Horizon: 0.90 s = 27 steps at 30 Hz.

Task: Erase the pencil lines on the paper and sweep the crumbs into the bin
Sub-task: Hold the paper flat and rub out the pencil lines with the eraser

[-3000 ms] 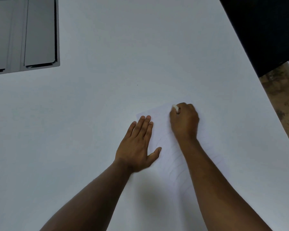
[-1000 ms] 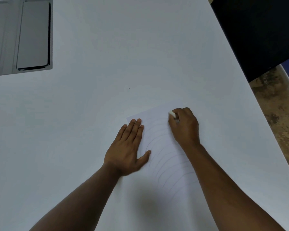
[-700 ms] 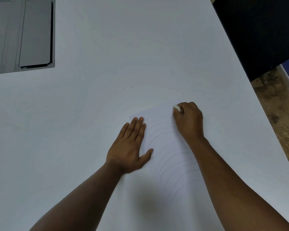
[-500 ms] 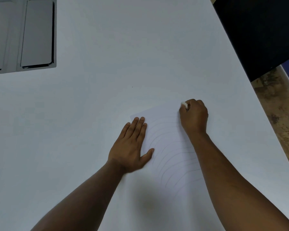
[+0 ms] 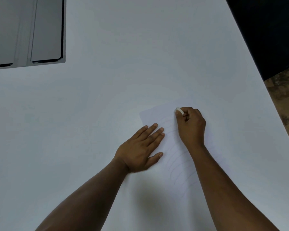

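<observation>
No writing or label shows anywhere. The paper (image 5: 158,116) lies on the white table (image 5: 107,97), its edges faint and its near part hidden under both forearms. The left hand (image 5: 140,149) presses flat on it, fingers straight and together. The right hand (image 5: 190,125) has its fingers curled round a white eraser (image 5: 179,111) at the sheet's far end. The pencil lines (image 5: 178,164) are faint curves. A grey tray (image 5: 27,30) is cut off at the frame's top left.

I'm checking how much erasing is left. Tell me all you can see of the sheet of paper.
The paper is a thin white sheet lying flat on the white table, faint curved pencil lines across it. The left hand presses flat on its left edge; the right hand holds a white eraser to its far part.
</observation>
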Each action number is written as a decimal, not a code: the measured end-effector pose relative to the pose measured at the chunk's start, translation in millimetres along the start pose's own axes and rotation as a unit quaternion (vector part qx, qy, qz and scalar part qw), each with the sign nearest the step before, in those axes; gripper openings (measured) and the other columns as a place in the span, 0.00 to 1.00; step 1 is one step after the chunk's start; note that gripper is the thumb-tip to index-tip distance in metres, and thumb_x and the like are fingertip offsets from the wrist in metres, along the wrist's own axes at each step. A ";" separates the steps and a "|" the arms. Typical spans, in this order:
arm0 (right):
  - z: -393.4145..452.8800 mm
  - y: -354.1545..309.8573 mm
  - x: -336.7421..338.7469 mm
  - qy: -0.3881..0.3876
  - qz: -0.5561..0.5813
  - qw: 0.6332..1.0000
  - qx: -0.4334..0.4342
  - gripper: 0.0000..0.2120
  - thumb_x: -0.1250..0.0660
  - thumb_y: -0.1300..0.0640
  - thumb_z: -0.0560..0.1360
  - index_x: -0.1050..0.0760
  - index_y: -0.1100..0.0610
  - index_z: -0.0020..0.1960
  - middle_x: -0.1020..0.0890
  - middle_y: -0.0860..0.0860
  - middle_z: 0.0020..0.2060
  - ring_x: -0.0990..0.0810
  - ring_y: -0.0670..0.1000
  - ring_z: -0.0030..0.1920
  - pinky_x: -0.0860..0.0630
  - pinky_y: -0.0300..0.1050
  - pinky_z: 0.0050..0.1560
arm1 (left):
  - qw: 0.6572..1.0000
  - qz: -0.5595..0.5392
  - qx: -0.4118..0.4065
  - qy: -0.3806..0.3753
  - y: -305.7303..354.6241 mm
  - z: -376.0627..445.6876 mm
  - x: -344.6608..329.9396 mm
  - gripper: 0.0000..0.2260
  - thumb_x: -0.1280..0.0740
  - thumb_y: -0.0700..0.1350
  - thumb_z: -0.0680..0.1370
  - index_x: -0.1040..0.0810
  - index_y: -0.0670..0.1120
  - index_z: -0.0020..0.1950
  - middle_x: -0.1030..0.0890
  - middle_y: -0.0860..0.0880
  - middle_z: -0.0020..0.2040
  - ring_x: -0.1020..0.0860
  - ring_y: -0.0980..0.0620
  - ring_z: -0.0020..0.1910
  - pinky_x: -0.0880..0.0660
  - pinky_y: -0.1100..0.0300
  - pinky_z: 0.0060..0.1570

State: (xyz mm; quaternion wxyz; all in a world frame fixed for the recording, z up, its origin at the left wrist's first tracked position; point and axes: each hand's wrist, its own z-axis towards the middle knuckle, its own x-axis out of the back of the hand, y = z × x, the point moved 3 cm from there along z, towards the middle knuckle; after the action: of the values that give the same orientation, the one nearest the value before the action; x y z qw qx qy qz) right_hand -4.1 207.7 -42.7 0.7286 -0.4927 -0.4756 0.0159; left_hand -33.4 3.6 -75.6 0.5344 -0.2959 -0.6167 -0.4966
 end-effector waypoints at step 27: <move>-8.4 -49.3 -46.3 -0.172 -0.095 0.951 0.241 0.06 0.35 0.60 0.77 0.19 0.58 0.48 0.20 0.53 0.41 0.22 0.51 0.41 0.24 0.43 0.41 | 0.995 -0.005 0.041 -0.086 8.5 -5.3 3.7 0.39 0.48 0.69 0.82 0.47 0.43 0.84 0.48 0.44 0.84 0.54 0.47 0.84 0.57 0.50 0.82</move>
State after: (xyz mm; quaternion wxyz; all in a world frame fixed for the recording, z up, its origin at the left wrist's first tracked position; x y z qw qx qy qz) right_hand -45.4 153.7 -38.4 0.7311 -0.2449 -0.6201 0.1448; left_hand -24.8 0.9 -69.9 0.4885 -0.3121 -0.6814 -0.4469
